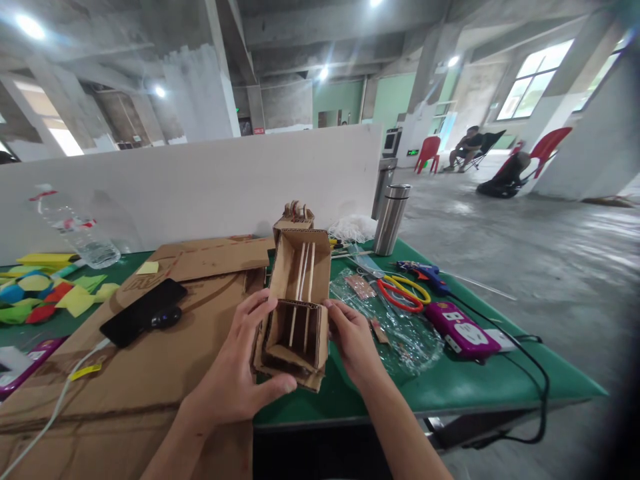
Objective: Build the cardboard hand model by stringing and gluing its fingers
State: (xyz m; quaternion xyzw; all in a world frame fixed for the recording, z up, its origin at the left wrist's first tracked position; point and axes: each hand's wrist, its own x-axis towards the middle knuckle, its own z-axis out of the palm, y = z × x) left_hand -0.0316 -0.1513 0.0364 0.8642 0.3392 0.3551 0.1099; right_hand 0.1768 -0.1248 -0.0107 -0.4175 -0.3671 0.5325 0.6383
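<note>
Corrugated brown cardboard box (pixel 299 303), open-topped, thin wooden sticks upright inside, ragged cut edges, above the green worktop (pixel 450 390). Gripped by left hand (pixel 239 373) at base and side, right hand (pixel 353 340) against the other wall.

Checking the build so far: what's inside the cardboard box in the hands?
Inside the cardboard box, thin wooden sticks run lengthwise, passing a cardboard divider. Their lower ends and the box's underside are hidden.

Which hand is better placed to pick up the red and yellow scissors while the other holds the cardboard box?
Probably the right hand: the scissors lie on its side. The left hand grips the cardboard box more fully, thumb beneath.
</note>
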